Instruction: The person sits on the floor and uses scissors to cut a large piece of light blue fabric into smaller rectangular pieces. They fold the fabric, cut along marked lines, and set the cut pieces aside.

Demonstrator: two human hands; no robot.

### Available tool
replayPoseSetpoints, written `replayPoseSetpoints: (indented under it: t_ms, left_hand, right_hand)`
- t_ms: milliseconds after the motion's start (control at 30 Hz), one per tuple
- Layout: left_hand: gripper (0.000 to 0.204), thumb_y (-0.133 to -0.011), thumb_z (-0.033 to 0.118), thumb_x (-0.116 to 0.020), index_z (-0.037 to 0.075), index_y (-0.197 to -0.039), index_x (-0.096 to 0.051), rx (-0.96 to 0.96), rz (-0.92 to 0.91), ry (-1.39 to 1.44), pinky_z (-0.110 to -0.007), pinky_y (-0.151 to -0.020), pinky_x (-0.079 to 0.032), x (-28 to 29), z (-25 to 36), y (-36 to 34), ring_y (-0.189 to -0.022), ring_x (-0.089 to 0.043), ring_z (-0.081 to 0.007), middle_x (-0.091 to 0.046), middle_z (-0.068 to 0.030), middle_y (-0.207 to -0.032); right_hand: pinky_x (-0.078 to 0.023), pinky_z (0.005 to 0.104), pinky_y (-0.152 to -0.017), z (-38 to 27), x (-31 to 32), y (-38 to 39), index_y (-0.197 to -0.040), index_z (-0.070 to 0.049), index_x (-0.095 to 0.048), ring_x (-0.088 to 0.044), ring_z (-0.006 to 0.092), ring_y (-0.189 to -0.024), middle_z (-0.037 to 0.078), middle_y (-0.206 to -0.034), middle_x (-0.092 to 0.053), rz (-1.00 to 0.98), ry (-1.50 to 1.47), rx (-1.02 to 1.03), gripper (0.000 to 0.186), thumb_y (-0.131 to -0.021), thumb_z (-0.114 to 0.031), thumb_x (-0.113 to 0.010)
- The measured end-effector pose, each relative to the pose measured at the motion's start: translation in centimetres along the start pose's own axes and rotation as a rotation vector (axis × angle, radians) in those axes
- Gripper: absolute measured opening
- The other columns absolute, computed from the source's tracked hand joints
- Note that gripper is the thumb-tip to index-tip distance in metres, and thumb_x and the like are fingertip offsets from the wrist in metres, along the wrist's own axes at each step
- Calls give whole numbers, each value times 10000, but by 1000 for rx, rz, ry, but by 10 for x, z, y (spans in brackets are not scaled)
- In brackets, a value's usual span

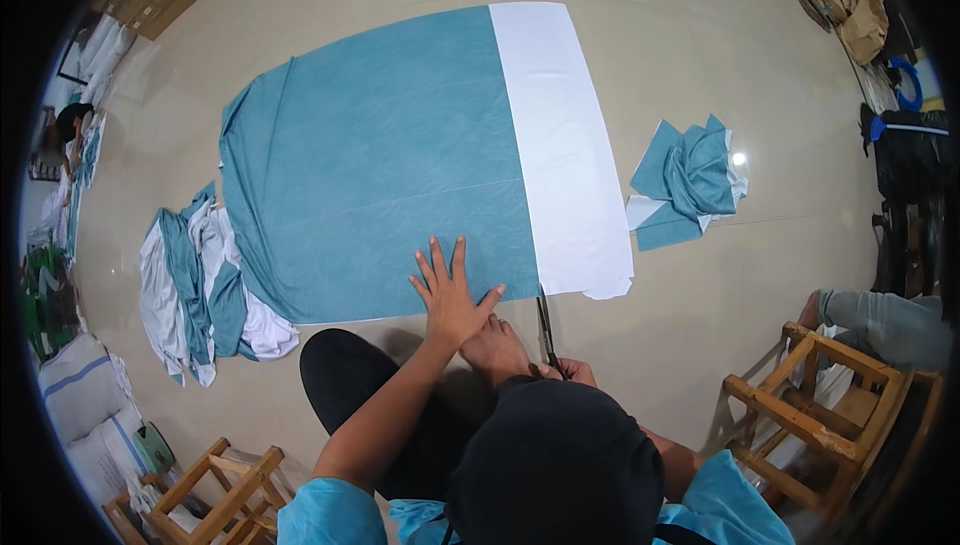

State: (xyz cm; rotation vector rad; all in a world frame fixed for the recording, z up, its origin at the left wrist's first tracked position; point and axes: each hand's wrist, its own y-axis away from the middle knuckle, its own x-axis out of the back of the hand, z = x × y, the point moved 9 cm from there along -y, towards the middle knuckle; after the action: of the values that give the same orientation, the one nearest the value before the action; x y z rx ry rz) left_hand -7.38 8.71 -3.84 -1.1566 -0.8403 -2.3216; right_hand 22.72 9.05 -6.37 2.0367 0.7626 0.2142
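Observation:
A large teal cloth (380,165) lies spread on the floor, with a white strip (565,145) along its right side. Flat on the cloth's near edge rests my left hand (452,295), its fingers spread. My right hand (572,372), partly hidden by the black cap, is closed on dark scissors (545,330). Their blades point away from me and meet the near edge where teal borders white. Between my hands a bare foot (495,345) stands just short of the cloth.
Crumpled teal-and-white cloth (205,285) is heaped at the left, and a smaller teal piece (690,180) lies at the right. Wooden stools (810,415) stand at both near corners. A grey-clothed leg (885,327) shows at right; another person (72,130) is far left.

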Motion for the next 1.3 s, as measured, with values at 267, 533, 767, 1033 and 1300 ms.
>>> replayPoseSetpoints:
  t_ms: [267,533,767,1033,1300]
  left_hand:
    - [1272,-855,725,-788,209,-1785,-90,13,-71,-64,-853,-1190,51,-9,-3,1,-1617,164,-614,109,-323,-1797]
    - [1268,-871,771,-740,223,-1788,-58,37,-122,-90,-831,-1203,94,-13,-6,4,-1622,215,-572,152,-288,-1803]
    - [1272,-860,771,-749,225,-1788,-73,22,-92,-98,-840,-1193,86,-14,-7,3,-1619,190,-597,134,-307,-1801]
    - [1253,-882,749,-740,222,-1788,-55,44,-121,-86,-827,-1209,90,-15,-7,4,-1625,223,-561,157,-274,-1808]
    - [1254,-874,732,-759,217,-1788,-72,42,-109,-90,-832,-1205,86,-14,-6,3,-1622,217,-573,152,-277,-1808]
  right_hand:
    - [-428,243,-574,-1,2,-13,-901,-62,-731,-560,48,-620,-37,-723,-655,-95,-99,16,339,-1052,-363,-770]
    - [-415,252,-542,-2,2,-17,-844,-53,-706,-555,54,-595,-20,-706,-657,43,25,34,410,-986,-412,-846]
    - [-415,268,-537,-10,8,-16,-794,-54,-665,-542,60,-603,-6,-695,-653,109,115,88,428,-975,-387,-864]
    - [-385,265,-525,-16,6,-14,-745,-88,-598,-506,47,-597,-19,-682,-628,109,104,91,436,-986,-341,-859]
    - [-392,267,-532,-16,7,-14,-761,-76,-623,-506,49,-604,-20,-684,-625,117,114,63,417,-986,-337,-859]
